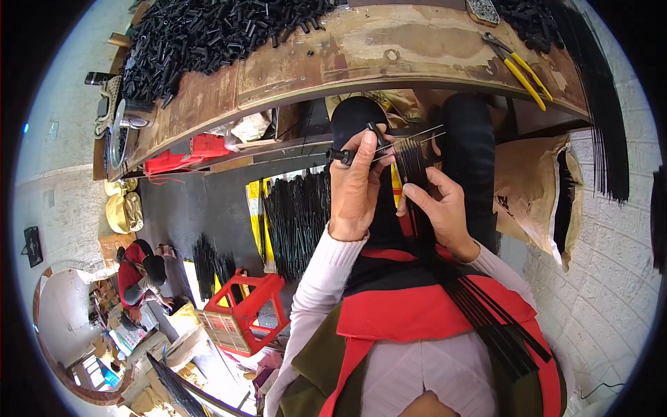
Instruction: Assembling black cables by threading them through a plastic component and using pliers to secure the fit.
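My left hand is closed on a black tubular plastic part, held above my lap at knee level. From near its fingertips, thin shiny rods stick out to the right. My right hand pinches a bundle of thin black rods between thumb and fingers, close beside the left hand. The rods' upper ends fan out near the left fingertips. Whether they touch the plastic part cannot be made out. More black rods lie slanting across my red apron.
A wooden bench carries a heap of black plastic tubes and yellow-handled pliers. Black rods hang over its right end. Left stand rod bundles and a red stool. A sack leans right. Another person bends at far left.
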The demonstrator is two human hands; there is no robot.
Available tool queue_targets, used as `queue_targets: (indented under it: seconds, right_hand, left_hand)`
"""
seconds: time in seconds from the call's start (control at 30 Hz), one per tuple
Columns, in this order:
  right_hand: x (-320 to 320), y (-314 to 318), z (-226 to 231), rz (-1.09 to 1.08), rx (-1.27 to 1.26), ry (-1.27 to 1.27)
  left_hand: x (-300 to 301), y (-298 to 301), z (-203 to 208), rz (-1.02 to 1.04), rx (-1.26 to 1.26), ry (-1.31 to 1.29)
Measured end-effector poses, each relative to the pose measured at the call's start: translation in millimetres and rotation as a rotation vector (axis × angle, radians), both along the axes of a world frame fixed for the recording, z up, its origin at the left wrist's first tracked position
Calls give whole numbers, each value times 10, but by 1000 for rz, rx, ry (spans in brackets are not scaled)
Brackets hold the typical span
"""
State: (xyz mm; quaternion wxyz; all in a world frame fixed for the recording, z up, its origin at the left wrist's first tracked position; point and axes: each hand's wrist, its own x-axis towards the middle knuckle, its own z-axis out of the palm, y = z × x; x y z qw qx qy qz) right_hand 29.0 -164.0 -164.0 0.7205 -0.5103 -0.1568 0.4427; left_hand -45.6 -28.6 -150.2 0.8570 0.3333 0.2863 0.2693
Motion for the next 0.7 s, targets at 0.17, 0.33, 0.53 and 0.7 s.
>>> queue_targets:
  seconds: [0.17,0.33,0.53,0.7]
  right_hand:
    - [-2,17,1,1,-1,-1]
    - [-4,22,8,-2,18,3]
    - [-22,27,7,1,9,4]
    - [-21,17,21,-5,11,7]
  left_hand:
    - [-1,-8,-17,14,54,-63]
    - [-7,15,-88,47,33,-119]
    - [-27,49,-90,31,-47,-80]
    - [-33,22,-49,43,-51,-62]
